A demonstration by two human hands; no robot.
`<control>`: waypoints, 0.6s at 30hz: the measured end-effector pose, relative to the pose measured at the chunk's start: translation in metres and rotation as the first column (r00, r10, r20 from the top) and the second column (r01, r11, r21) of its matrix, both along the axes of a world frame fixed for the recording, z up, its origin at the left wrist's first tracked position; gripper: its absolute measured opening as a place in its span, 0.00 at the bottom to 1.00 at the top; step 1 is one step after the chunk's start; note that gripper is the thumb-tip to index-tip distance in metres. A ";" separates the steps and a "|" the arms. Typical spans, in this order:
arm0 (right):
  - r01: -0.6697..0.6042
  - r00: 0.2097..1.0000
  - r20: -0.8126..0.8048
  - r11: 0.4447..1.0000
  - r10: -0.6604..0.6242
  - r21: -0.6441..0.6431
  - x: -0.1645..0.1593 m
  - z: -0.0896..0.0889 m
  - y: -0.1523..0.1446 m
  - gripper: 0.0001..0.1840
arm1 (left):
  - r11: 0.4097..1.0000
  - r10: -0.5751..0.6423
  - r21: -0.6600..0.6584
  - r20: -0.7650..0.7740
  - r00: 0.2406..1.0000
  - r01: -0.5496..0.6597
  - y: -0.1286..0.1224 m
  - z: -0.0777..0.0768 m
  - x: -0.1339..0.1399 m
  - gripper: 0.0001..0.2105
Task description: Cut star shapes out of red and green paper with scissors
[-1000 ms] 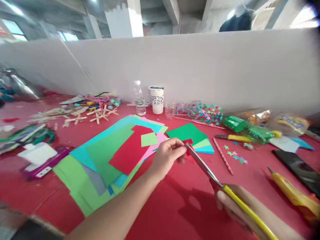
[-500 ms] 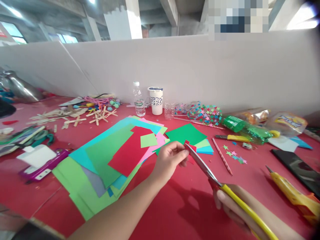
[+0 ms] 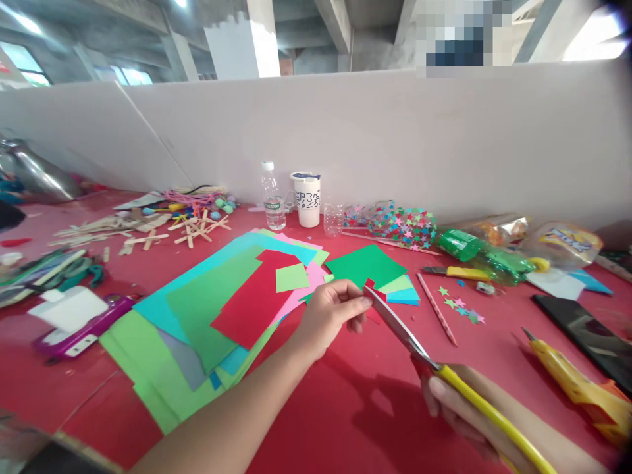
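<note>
My left hand pinches a small piece of red paper between thumb and fingers, above the red table. My right hand grips a pair of scissors with yellow handles. The metal blades point up and left, with their tips against the red paper beside my left fingertips. Part of the paper is hidden by the blades and fingers. Left of my hands lies a spread of coloured paper sheets, with a larger red sheet on top. A dark green sheet lies just beyond the hands.
A yellow glue gun and black phone lie at right, near a striped pencil, a cutter knife and a green bottle. A water bottle and white cup stand behind. Wooden sticks lie back left.
The view has shifted very slightly. Less of the red paper shows past the scissor blades, which seem a little more closed. Both hands keep almost the same place.
</note>
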State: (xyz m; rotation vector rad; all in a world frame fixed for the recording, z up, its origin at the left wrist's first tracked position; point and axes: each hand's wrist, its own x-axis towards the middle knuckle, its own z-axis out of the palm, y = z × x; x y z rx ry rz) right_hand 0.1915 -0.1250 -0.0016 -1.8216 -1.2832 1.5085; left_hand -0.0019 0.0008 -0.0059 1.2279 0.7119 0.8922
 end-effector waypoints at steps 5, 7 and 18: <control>0.009 0.999 -0.033 1.000 -0.010 -0.008 0.007 -0.008 0.002 0.30 | 1.000 -0.013 -0.011 -0.028 1.000 0.013 0.001 -0.002 0.000 0.08; 0.001 0.999 -0.034 1.000 -0.001 -0.015 0.010 -0.008 0.002 0.29 | 1.000 -0.019 -0.008 -0.044 0.999 0.019 0.002 -0.003 0.000 0.08; -0.010 1.000 0.009 0.996 0.009 0.093 0.010 0.004 0.007 0.29 | 0.998 -0.033 -0.046 -0.041 0.999 0.031 0.007 -0.003 -0.003 0.06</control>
